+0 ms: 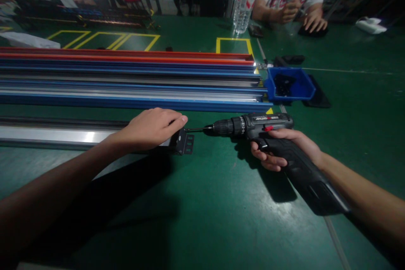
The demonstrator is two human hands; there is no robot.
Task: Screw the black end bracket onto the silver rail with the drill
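My right hand (272,152) is wrapped round the grip of a black cordless drill (265,124), which lies level and points left. A long thin bit (198,129) runs from its chuck to a black end bracket (185,141), meeting it near the upper edge. That bracket sits on the right end of a long silver and black metal profile (85,136). Over this end my left hand (155,128) is laid from above, fingers bent over the profile and its thumb side close to the bracket. A screw at the bit's tip cannot be made out.
Behind the profile lie several long blue rails (158,103) and a red rail (126,55). A blue bin (292,84) with small black parts stands at their right ends. Plastic bottles (242,8) stand farther back. Co-workers' hands (314,23) rest across the green table (221,219).
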